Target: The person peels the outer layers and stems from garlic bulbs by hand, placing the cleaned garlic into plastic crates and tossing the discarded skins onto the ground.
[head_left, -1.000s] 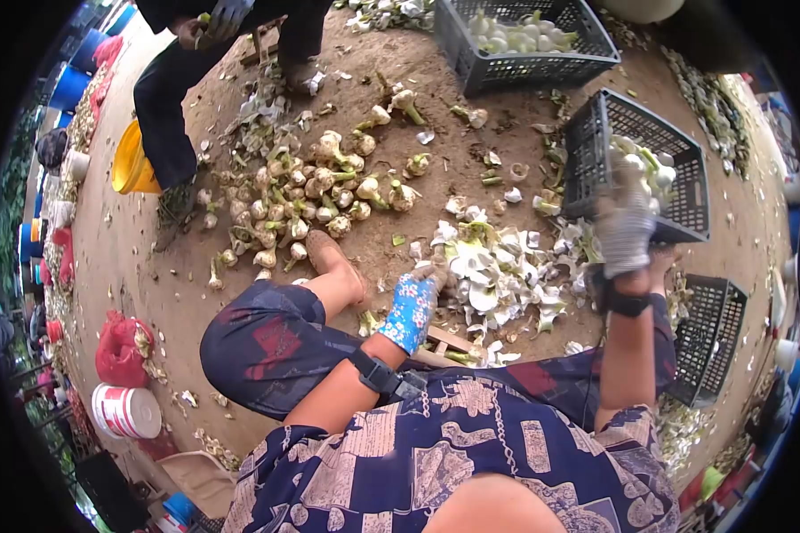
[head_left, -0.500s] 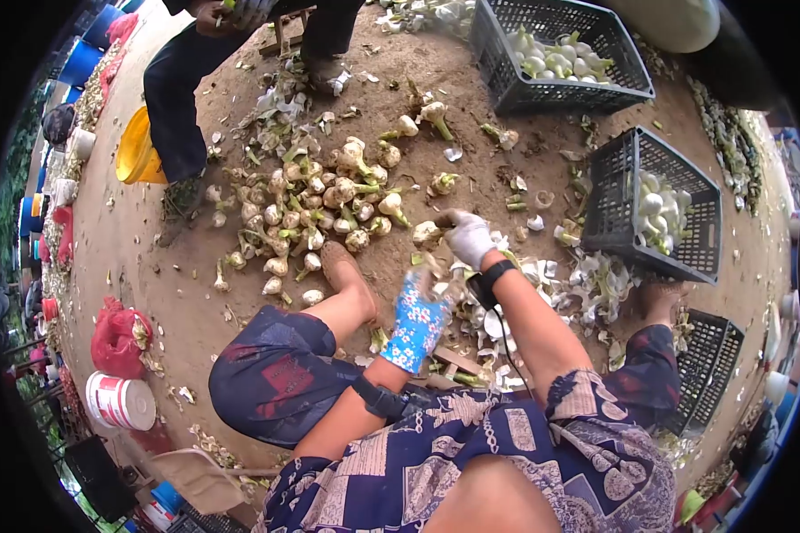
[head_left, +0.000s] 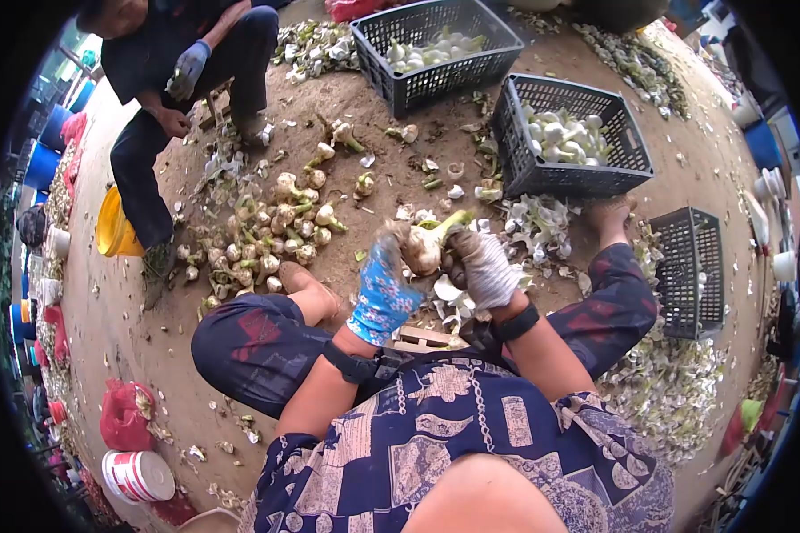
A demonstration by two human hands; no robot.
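Currently, your left hand [head_left: 384, 286], in a blue flower-print glove, is raised in front of your knees, forearm angled up and to the right, with a black strap around the wrist. Its fingers wrap the left side of a pale round bulb [head_left: 424, 250]. Your right hand [head_left: 487, 266], in a grey-white knit glove, meets it from the other side. The wrist is bent inward and the fingers are curled tight against the bulb's right flank. Whether anything else sits in that palm cannot be told.

Bulb: held in the air between both gloves, above the scattered white peelings [head_left: 542, 226] on the brown dirt ground [head_left: 147, 342]. Skin is off-white with brown soil smears. A green stalk juts up and to the right from its top.

A heap of unpeeled bulbs [head_left: 271, 233] lies to the left, beyond your knee. A black plastic crate [head_left: 571, 182] holding clean white bulbs stands just beyond the peelings.
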